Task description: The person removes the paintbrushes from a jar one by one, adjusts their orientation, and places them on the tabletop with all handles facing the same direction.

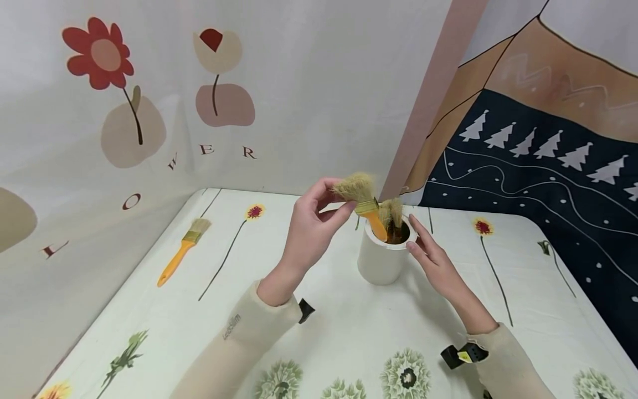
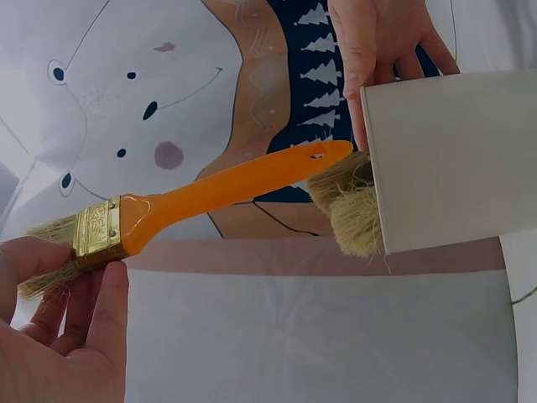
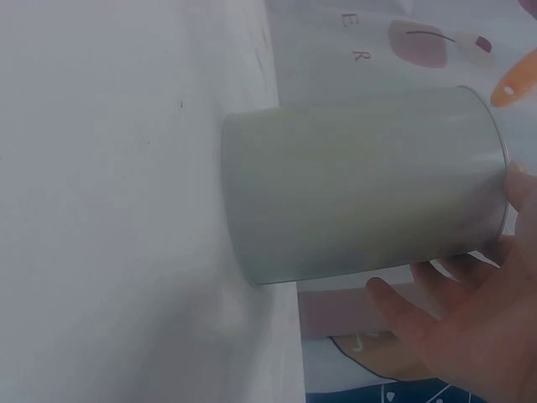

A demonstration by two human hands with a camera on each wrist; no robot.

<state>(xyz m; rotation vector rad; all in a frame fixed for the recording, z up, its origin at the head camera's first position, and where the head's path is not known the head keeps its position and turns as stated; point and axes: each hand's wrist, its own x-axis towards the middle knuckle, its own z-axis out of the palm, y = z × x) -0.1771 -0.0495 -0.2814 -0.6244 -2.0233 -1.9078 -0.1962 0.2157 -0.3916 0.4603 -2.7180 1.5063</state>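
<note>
My left hand (image 1: 311,227) pinches a flat paintbrush (image 1: 368,206) at its metal band and bristles, between thumb and fingers. Its orange handle (image 2: 243,180) points down to the mouth of a white cylindrical pot (image 1: 381,260), overlapping the opening in the head view. In the left wrist view the handle's holed end is just short of the rim, beside bristles (image 2: 357,218) sticking out of the pot. Upright on the table, the pot holds other brushes (image 1: 394,213), bristles up. My right hand (image 1: 438,266) touches the pot's right side and rim with extended fingers.
Another orange-handled paintbrush (image 1: 184,249) lies on the left of the flower-print tablecloth (image 1: 329,343). Behind the table hangs a pale printed curtain (image 1: 309,100), with a dark tree-patterned cloth (image 1: 528,160) at the right.
</note>
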